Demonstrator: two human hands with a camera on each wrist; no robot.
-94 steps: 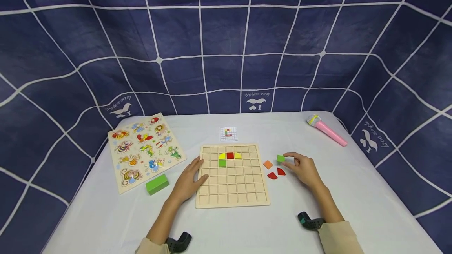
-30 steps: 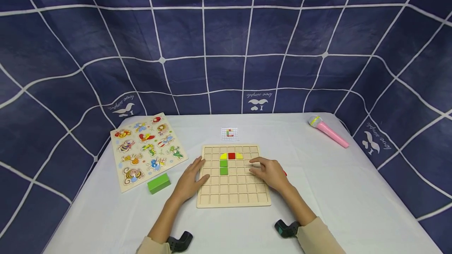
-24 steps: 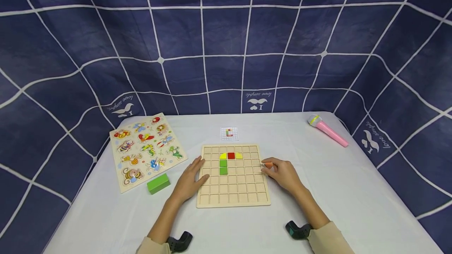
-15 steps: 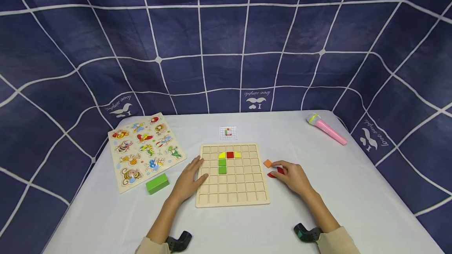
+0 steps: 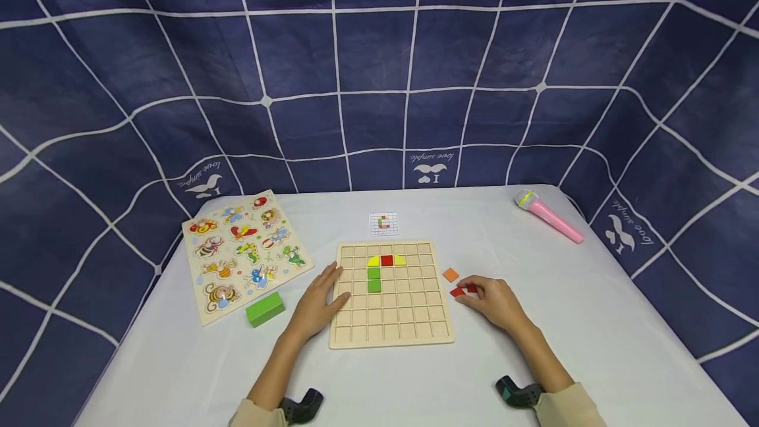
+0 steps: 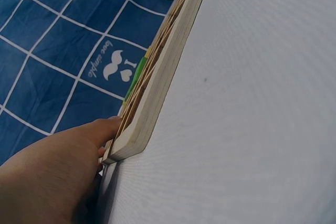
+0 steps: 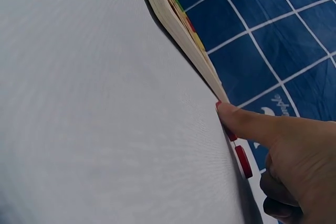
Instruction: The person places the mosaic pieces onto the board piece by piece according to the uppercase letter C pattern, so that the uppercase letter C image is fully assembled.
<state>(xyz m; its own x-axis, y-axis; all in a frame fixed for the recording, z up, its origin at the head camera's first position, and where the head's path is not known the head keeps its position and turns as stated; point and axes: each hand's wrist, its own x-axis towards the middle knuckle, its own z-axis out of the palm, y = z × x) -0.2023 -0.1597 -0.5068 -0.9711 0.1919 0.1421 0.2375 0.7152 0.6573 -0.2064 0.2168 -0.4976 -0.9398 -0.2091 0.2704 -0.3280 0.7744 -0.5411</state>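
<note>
A wooden grid board (image 5: 391,328) lies flat on the table. On it are a red square (image 5: 387,260), two yellow quarter-circle pieces (image 5: 400,259) and two green squares (image 5: 373,285). My left hand (image 5: 315,308) rests along the board's left edge, fingers straight and thumb (image 6: 107,129) over the rim. Right of the board, my right hand (image 5: 495,300) has thumb and index finger around a red quarter-circle piece (image 5: 456,292) on the tablecloth. Another red quarter-circle piece (image 7: 243,161) lies just beside it, partly behind the fingers. An orange square (image 5: 450,275) sits beyond them.
A small pattern card (image 5: 384,223) lies behind the board. To the left are an insect peg puzzle (image 5: 246,256) and a green block (image 5: 265,310). At the back right lies a pink toy microphone (image 5: 551,217). Blue checked cloth (image 5: 379,71) hangs behind the table.
A second green square went from my right hand onto the board, below the first. My right hand then moved back right, past the orange square, to the red pieces. The left hand stayed put.
</note>
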